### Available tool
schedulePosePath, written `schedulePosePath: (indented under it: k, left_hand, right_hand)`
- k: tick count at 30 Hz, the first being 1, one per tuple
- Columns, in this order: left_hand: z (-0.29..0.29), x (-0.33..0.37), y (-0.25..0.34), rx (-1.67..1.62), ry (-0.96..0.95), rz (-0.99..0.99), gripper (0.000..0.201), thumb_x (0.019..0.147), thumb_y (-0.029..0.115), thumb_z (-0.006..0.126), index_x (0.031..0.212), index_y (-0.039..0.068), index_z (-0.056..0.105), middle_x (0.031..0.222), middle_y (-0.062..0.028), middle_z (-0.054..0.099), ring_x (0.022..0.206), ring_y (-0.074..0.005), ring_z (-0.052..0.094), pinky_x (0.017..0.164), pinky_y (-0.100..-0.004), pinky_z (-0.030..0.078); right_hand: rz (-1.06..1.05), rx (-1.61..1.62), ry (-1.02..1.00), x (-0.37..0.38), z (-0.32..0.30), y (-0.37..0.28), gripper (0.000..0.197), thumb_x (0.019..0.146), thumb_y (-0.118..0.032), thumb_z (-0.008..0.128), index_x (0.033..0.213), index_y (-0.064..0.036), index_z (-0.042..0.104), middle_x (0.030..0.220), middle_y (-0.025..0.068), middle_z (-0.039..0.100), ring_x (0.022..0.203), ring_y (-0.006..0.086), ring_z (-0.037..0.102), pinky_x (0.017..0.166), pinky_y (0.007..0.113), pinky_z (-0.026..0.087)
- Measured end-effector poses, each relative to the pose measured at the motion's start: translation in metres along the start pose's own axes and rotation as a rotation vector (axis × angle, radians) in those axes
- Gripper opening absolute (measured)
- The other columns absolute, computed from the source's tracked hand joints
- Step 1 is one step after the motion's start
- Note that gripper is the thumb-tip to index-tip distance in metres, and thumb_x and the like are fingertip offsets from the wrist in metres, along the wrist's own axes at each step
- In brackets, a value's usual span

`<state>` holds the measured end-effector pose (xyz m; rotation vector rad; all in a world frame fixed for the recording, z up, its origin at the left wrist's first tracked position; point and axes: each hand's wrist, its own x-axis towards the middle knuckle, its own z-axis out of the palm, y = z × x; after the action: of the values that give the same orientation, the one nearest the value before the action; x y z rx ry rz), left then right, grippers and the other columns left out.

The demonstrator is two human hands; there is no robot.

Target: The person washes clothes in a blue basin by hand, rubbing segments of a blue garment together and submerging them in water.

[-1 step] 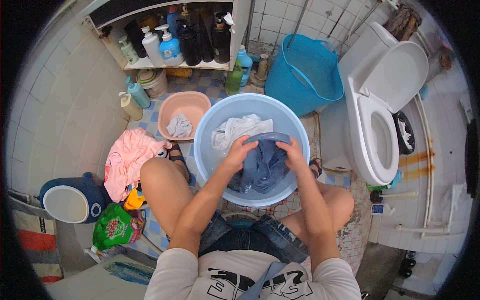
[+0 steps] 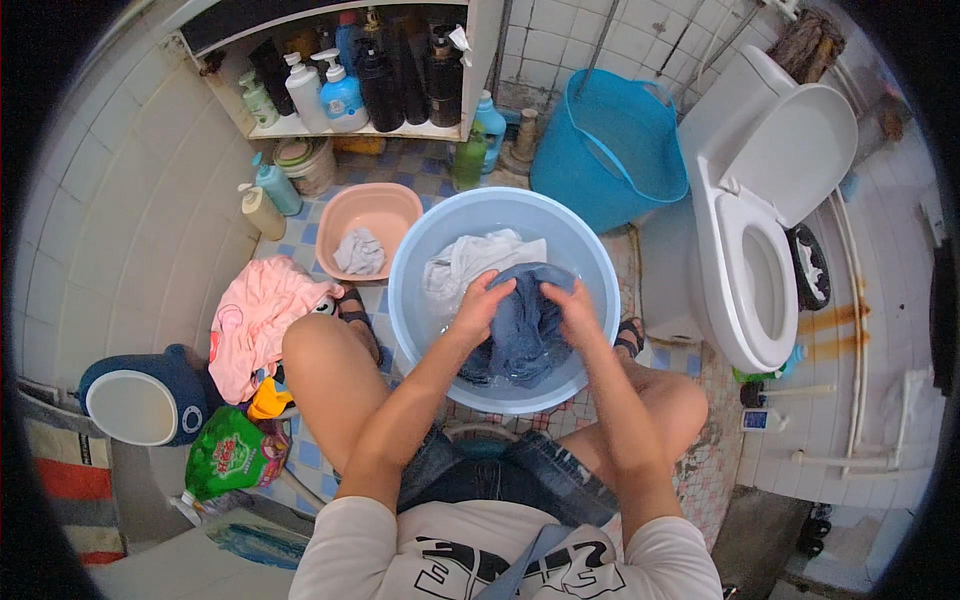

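Observation:
A large light-blue basin point(image 2: 408, 330) stands between my legs. In it lies a wet dark-blue garment point(image 2: 528, 335), its upper edge lifted and its lower part down in the basin. My left hand point(image 2: 482, 305) grips the garment on its left side, thumb on top. On the other side my right hand point(image 2: 572, 310) has its fingers closed on the same cloth. Beyond my hands a white cloth point(image 2: 480, 260) lies in the basin. The fingers beneath the garment are hidden, and I cannot tell what exact kind of garment it is.
A pink basin point(image 2: 330, 225) holding a grey cloth point(image 2: 360, 252) stands at the far left. Pink clothing point(image 2: 262, 315) and a green detergent bag point(image 2: 235, 455) lie left of my leg. A blue tub point(image 2: 570, 170) and a toilet point(image 2: 728, 300) stand right. A bottle-filled shelf point(image 2: 290, 130) is behind.
My right hand has shifted slightly left, nearer my left hand. The dark-blue garment's stretched upper edge is now bunched between them.

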<state>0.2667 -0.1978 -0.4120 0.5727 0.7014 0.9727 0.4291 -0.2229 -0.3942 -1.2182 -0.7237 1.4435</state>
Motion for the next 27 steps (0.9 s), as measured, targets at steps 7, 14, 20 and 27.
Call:
schedulePosePath:
  k: [7, 14, 20, 27]
  left_hand:
    - [-0.011, -0.007, -0.039, 0.120, 0.046, 0.155, 0.036, 0.087, 0.018, 0.045, 0.118, 0.001, 0.041, 0.102, -0.0119, 0.051, 0.093, -0.0170, 0.050, 0.079, -0.0281, 0.041]
    - [-0.013, -0.003, -0.036, 0.010, 0.252, 0.143, 0.037, 0.090, 0.030, 0.040, 0.112, 0.001, 0.047, 0.106, -0.0103, 0.051, 0.096, -0.0178, 0.048, 0.083, -0.0313, 0.040]
    - [-0.009, -0.008, -0.023, 0.112, 0.107, 0.021, 0.040, 0.090, 0.026, 0.041, 0.120, -0.001, 0.040, 0.119, -0.0099, 0.046, 0.109, -0.0177, 0.043, 0.093, -0.0307, 0.034]
    - [-0.005, -0.006, -0.035, 0.133, 0.173, 0.075, 0.035, 0.092, 0.023, 0.037, 0.114, -0.003, 0.047, 0.109, -0.0108, 0.051, 0.101, -0.0176, 0.045, 0.089, -0.0295, 0.035]
  right_hand:
    - [-0.230, -0.490, 0.031, -0.025, 0.067, 0.033, 0.047, 0.088, -0.019, 0.041, 0.127, 0.0032, 0.026, 0.129, 0.0204, 0.033, 0.120, 0.0308, 0.032, 0.099, 0.036, 0.025]
    - [-0.343, -0.591, -0.224, -0.017, 0.064, 0.034, 0.043, 0.090, -0.021, 0.038, 0.127, -0.0008, 0.035, 0.134, 0.0159, 0.032, 0.125, 0.0263, 0.028, 0.102, 0.031, 0.021]
    - [-0.353, -0.567, -0.121, -0.022, 0.059, 0.047, 0.046, 0.089, -0.017, 0.038, 0.130, 0.0007, 0.027, 0.139, 0.0163, 0.022, 0.129, 0.0257, 0.018, 0.105, 0.032, 0.013]
    - [-0.321, -0.561, -0.086, -0.017, 0.052, 0.052, 0.050, 0.090, -0.027, 0.036, 0.129, 0.0036, 0.029, 0.135, 0.0164, 0.031, 0.127, 0.0253, 0.025, 0.104, 0.031, 0.015]
